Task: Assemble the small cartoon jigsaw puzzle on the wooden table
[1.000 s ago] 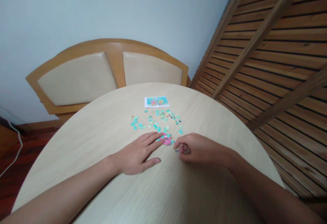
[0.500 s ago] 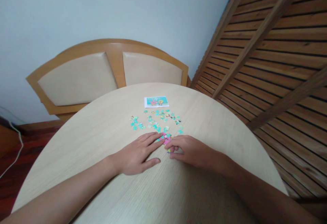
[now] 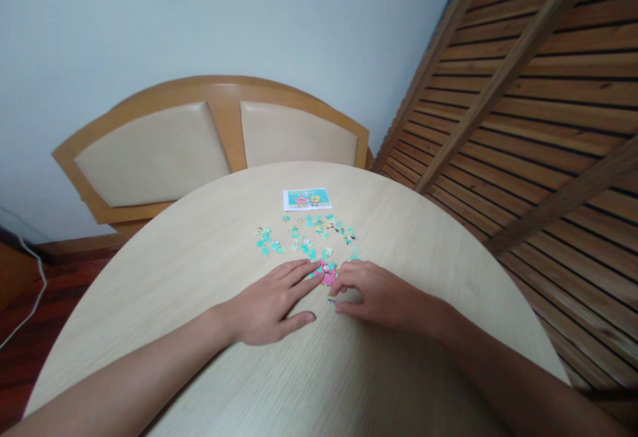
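My left hand (image 3: 274, 301) lies flat on the table, fingers stretched out. Its fingertips rest on the left edge of a joined part of a jigsaw puzzle (image 3: 327, 275), which shows a pink cartoon figure. At the lower right of that part, my right hand (image 3: 371, 294) is curled, with thumb and index finger on either side of a small yellow and blue puzzle piece (image 3: 331, 299). The piece sits at the fingertips, just below the pink part. Beyond both hands, several loose turquoise puzzle pieces (image 3: 266, 240) are scattered.
A picture card (image 3: 308, 199) with two cartoon figures lies beyond the pieces on the round wooden table (image 3: 209, 238). Behind the table stands a padded bench back (image 3: 154, 155) against the wall. A slatted wooden partition (image 3: 538, 111) rises on the right.
My right hand has drawn back slightly to the right, its thumb and index finger wider apart. More of the pink part shows. My left hand stays in place.
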`<state>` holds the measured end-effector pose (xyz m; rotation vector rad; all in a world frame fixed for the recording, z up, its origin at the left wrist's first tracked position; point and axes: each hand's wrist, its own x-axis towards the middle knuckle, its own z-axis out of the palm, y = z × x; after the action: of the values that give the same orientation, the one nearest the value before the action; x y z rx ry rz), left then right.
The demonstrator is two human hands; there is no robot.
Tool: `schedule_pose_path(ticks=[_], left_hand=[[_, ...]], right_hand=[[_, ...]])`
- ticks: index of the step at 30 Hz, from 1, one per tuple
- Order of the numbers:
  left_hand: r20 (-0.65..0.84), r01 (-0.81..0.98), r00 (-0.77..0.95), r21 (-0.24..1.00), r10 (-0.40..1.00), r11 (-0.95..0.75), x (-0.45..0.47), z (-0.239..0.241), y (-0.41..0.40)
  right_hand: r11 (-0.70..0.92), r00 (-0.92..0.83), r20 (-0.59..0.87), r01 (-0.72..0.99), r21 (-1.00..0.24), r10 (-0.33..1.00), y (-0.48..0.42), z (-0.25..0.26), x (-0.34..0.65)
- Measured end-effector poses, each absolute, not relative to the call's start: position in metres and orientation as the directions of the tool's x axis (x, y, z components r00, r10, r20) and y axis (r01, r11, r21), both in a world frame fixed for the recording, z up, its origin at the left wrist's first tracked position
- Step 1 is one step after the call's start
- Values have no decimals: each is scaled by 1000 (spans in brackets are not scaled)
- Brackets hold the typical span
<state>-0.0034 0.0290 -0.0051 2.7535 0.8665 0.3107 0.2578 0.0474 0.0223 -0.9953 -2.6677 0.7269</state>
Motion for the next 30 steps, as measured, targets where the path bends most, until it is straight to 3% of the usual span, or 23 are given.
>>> schedule_pose_path(ticks=[8,30], left_hand=[[149,525,799,299,582,-797,-4,-5,29],[169,515,801,293,574,-805,-5,-7,29]], right_hand=[[614,-739,-15,570,-546,673,45,20,258],[682,-688,155,613,-397,709,44,6,249]])
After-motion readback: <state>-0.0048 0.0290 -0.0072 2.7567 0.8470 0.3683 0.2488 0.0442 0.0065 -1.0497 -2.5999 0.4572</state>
